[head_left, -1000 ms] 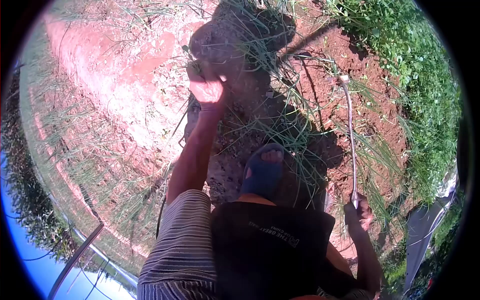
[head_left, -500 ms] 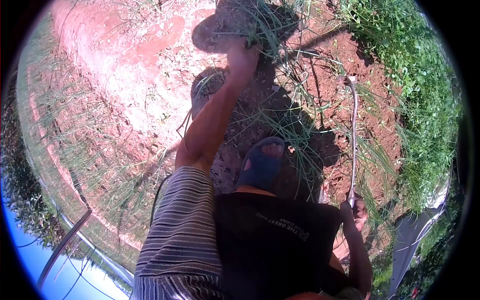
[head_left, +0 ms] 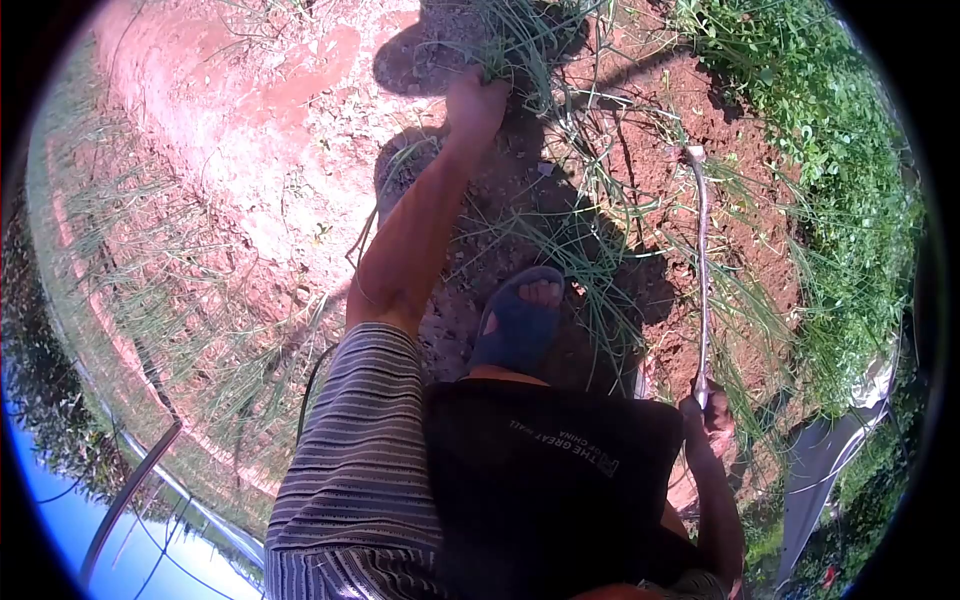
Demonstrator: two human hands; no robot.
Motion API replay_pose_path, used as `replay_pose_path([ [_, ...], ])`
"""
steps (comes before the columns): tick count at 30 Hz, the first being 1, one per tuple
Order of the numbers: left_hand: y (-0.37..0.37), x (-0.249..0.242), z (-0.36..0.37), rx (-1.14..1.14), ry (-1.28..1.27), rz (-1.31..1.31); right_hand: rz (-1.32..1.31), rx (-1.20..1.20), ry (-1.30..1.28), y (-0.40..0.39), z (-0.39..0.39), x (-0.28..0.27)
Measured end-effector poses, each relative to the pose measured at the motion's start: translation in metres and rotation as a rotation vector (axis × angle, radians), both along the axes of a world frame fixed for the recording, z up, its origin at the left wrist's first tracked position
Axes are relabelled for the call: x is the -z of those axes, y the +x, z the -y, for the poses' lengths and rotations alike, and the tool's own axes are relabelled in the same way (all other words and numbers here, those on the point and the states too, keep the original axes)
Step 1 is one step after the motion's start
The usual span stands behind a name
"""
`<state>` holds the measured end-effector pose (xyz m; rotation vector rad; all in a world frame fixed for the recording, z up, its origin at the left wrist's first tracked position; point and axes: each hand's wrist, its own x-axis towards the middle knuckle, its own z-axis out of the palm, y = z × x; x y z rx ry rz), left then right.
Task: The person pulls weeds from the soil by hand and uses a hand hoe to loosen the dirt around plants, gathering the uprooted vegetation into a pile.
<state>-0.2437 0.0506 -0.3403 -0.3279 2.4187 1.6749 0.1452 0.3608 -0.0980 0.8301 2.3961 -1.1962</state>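
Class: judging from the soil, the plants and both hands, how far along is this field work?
Done: some green stalks lie loose on dug red soil. In hand: left hand grips a standing clump; right hand holds a long tool. Left: more clumps stand.

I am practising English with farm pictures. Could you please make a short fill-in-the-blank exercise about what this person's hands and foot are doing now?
1. The left hand grips a clump of long green ____ growing from the red soil.
2. The long-handled tool is held by the ____ hand.
3. The foot wears a ____ sandal.
4. The left sleeve has a ____ pattern.

Missing words: leaves; right; blue; striped
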Motion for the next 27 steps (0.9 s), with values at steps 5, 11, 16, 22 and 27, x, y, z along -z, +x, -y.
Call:
replay_pose_path([
  [5,-0.003,0.007,0.000,0.012,-0.045,-0.084,0.018,0.063,-0.071,-0.015,0.011,-0.010],
  [11,0.001,-0.017,-0.005,-0.013,-0.255,-0.029,0.006,0.068,-0.049,-0.011,0.008,-0.008],
  [16,0.000,-0.017,-0.004,0.063,-0.392,-0.104,0.090,0.082,0.029,0.003,-0.004,0.004],
  [22,-0.001,-0.033,-0.002,0.111,-0.431,-0.024,0.130,0.175,-0.057,0.006,-0.007,0.007],
  [27,-0.004,-0.018,0.004,0.179,-0.452,0.005,0.126,0.173,-0.071,0.006,-0.006,0.007],
])
